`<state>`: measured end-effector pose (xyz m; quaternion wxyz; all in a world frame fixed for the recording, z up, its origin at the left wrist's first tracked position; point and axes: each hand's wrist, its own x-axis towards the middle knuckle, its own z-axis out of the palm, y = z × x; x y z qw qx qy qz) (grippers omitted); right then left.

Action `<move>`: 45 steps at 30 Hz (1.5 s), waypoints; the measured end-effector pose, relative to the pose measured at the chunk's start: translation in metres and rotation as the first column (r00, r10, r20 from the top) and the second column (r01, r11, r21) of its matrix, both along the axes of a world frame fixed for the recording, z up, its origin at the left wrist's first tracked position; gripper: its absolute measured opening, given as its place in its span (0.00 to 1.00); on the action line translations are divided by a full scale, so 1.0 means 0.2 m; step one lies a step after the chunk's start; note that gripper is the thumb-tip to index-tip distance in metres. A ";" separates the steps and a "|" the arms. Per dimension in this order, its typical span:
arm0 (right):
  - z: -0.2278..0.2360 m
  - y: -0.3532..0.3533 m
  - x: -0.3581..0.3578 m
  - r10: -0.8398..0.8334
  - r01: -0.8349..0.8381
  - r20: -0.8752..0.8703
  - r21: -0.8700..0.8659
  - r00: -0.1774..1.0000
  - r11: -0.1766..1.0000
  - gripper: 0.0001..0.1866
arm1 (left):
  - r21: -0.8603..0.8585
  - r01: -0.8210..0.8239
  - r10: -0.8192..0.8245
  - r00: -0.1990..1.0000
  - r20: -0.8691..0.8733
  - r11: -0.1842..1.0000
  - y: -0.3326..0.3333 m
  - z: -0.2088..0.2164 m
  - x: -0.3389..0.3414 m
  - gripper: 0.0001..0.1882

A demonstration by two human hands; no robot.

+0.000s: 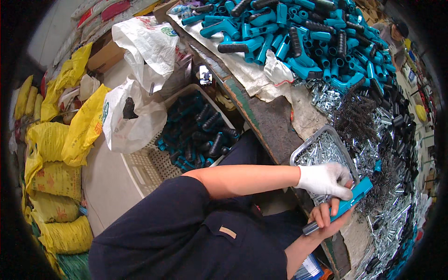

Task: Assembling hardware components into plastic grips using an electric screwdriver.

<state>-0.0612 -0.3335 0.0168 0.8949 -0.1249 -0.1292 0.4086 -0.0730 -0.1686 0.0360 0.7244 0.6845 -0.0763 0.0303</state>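
One teal plastic handle (pixel 351 199) with a dark tip lies gripped in the bare right hand (pixel 326 215); the white-gloved left hand (pixel 325 179) pinches its upper end. Many handles (pixel 298 32) wait beyond, some fill the basket (pixel 140 175) left.

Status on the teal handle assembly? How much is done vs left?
Done: a crate on the floor holds many teal-and-black handles. In hand: the bare right hand holds one teal handle, the gloved left hand on it. Left: a big pile of teal handles on the bench, plus loose springs and metal pins.
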 end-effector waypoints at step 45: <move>-0.17 -0.19 0.15 -0.265 0.252 0.051 -0.526 0.963 0.812 0.24 | 0.679 -0.014 -0.226 0.938 0.263 0.734 0.05 0.41 0.93 0.16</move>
